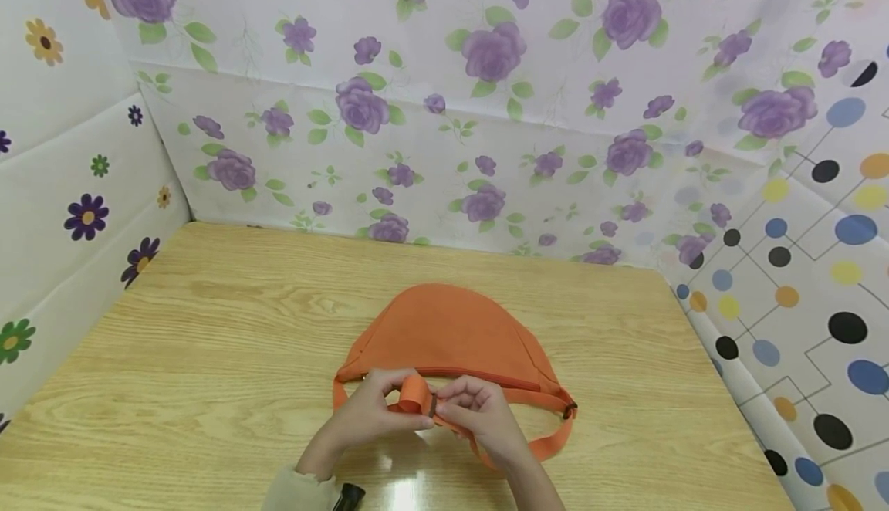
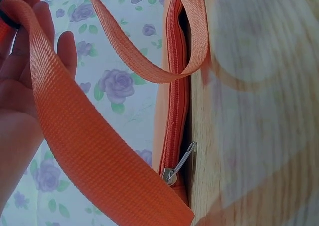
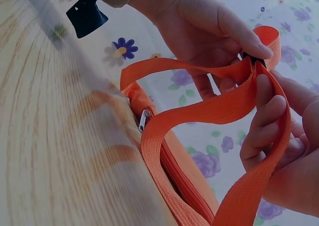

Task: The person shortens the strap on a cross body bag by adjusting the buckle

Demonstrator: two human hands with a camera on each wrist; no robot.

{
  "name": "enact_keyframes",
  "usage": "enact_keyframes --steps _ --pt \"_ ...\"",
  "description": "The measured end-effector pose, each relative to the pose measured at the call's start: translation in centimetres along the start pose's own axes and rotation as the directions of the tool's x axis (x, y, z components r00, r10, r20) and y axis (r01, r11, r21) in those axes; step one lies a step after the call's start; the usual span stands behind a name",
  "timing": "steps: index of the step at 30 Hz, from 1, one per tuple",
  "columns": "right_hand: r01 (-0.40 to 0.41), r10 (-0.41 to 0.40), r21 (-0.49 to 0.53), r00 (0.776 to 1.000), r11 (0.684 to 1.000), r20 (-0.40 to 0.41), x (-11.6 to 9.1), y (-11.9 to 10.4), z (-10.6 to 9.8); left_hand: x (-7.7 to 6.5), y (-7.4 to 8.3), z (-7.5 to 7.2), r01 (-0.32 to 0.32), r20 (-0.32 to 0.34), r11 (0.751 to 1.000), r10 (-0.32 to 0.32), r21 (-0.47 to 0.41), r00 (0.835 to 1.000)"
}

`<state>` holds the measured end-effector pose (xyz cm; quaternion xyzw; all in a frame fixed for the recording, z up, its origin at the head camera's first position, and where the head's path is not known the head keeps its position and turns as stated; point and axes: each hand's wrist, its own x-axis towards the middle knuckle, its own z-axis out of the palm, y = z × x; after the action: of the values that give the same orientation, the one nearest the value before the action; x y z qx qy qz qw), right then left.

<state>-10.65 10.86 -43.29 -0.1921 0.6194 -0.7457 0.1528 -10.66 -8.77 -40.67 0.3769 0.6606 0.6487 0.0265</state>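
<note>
Orange strap [image 1: 414, 392], near-centre of surface [image 1: 208, 357], pinched at its dark slider [image 1: 433, 405] w/ curled fingers of L hand [image 1: 375, 412] & R hand [image 1: 488, 418]; prob. light, limp, best held by slider. Orange bag [image 1: 451, 333] lies just beyond.

The bag [image 1: 451, 329] and strap [image 2: 94, 136] are orange, the table [image 1: 208, 364] wood-grained, the backdrop [image 1: 430, 55] purple-flowered

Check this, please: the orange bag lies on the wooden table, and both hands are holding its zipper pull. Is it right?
Not quite: the right wrist view shows the left hand and right hand holding the strap at its dark buckle, not the zipper pull. The bag and table are right.
</note>
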Motion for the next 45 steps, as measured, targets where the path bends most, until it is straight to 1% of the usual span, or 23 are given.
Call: enact_keyframes --steps 4,7,10,13,16,26,36,45 --pt "0.03 -0.031 0.026 0.999 0.999 0.025 -0.2 0.1 -0.2 0.1 0.0 0.0 -0.004 -0.003 1.0 0.004 -0.003 1.0" --pt "0.035 -0.036 0.031 0.999 0.999 0.027 -0.3 0.2 -0.3 0.1 0.0 -0.1 -0.004 -0.008 1.0 0.004 -0.007 1.0" --pt "0.022 -0.022 0.015 1.0 1.0 0.013 -0.3 0.2 -0.5 0.0 0.1 -0.1 -0.005 -0.013 1.0 0.005 -0.005 1.0" --pt "0.006 -0.006 0.004 1.0 1.0 0.0 -0.4 0.2 -0.6 0.0 0.1 -0.2 0.016 -0.022 1.0 -0.016 -0.015 1.0" --pt "0.0 0.0 -0.004 1.0 1.0 -0.003 -0.5 0.2 -0.7 -0.1 0.2 -0.2 0.02 -0.024 1.0 -0.02 -0.012 1.0" --pt "0.039 -0.04 0.025 0.999 0.999 0.023 -0.8 0.4 -1.1 -0.1 0.2 -0.4 -0.013 -0.031 1.0 0.013 -0.016 0.999" --pt "0.034 -0.034 0.017 0.999 0.999 0.013 -1.0 0.5 -1.3 -0.2 0.0 -0.5 0.0 -0.035 1.0 0.0 -0.017 0.999" --pt "0.041 -0.041 0.025 0.999 0.999 0.021 -0.9 0.5 -1.2 -0.3 -0.1 -0.6 -0.016 -0.04 1.0 0.015 -0.009 0.999"
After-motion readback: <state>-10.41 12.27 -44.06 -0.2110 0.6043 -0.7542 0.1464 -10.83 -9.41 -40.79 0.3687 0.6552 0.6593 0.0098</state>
